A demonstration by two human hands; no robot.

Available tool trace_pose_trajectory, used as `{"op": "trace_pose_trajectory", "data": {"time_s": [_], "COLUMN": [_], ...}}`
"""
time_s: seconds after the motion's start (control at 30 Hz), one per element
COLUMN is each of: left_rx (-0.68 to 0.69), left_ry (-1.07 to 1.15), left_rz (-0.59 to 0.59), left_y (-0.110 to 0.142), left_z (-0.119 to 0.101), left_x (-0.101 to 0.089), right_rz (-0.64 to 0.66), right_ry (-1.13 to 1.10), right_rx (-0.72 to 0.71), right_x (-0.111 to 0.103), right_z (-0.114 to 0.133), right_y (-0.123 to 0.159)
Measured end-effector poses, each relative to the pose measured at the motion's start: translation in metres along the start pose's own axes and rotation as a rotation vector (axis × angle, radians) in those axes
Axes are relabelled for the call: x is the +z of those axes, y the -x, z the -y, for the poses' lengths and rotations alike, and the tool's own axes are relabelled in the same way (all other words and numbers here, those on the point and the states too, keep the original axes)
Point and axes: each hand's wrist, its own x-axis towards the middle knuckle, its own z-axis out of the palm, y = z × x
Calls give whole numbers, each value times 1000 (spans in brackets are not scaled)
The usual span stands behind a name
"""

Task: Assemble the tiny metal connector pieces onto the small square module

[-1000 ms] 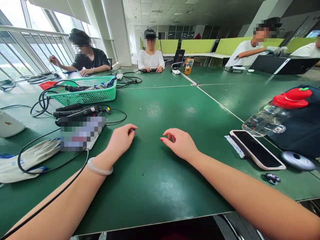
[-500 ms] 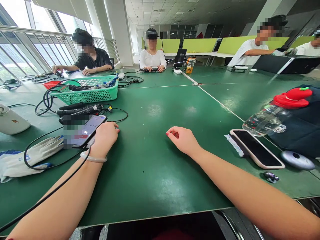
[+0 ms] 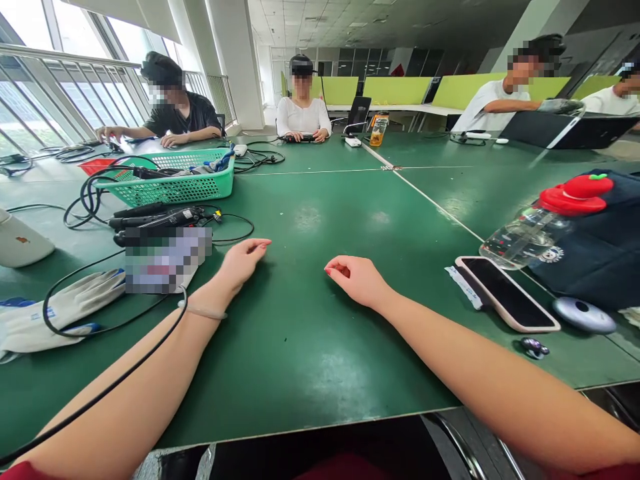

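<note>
My left hand [image 3: 243,265] rests over the green table [image 3: 300,347] with its fingers stretched out to the right, holding nothing that I can see. A black cable runs across that forearm, near a pale bracelet [image 3: 203,311]. Just left of the wrist lies a phone [image 3: 195,270], its screen blurred. Facing the left hand, a short gap away, my right hand [image 3: 359,281] is loosely curled, thumb and fingertips together, with nothing visible in it. To its right lies a second phone [image 3: 513,293] in a pink case.
On the left are white gloves [image 3: 85,303], black corded devices [image 3: 155,220] and a green basket [image 3: 170,190] holding cables. At right stand a red-lidded bottle [image 3: 530,233], a dark bag [image 3: 590,247], an oval case [image 3: 584,315] and a small shiny object [image 3: 533,347]. Several people sit around.
My left hand has come away from the phone and moved right, its fingers now stretched out. The right hand has barely moved. The view has shifted slightly.
</note>
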Motion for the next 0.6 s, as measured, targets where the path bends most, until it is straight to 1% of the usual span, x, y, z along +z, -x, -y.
{"op": "trace_pose_trajectory", "data": {"time_s": [0.03, 0.1, 0.17, 0.23, 0.3, 0.37, 0.5, 0.53, 0.6], "left_rx": [9, 38, 52, 46, 20, -15, -82, -85, -80], "left_ry": [129, 299, 379, 398, 406, 461, 689, 726, 756], "left_rz": [85, 262, 355, 370, 362, 381, 500, 510, 496], "left_y": [6, 19, 31, 39, 42, 43, 42, 41, 40], "left_z": [-7, -22, -35, -43, -44, -42, -35, -33, -30], "left_x": [10, 26, 34, 35, 32, 31, 33, 34, 34], "right_rz": [11, 31, 56, 84, 107, 120, 142, 143, 114], "right_ry": [6, 23, 49, 76, 99, 122, 152, 145, 109], "right_rx": [-9, -11, -2, -3, -22, -55, -98, -97, -96], "right_x": [1, 2, 2, 1, 0, 2, 6, 6, 0], "right_z": [0, 0, 0, 0, 0, 0, 0, 1, 4], "right_y": [-1, -2, -3, -4, -4, -4, -4, -4, -5]}}
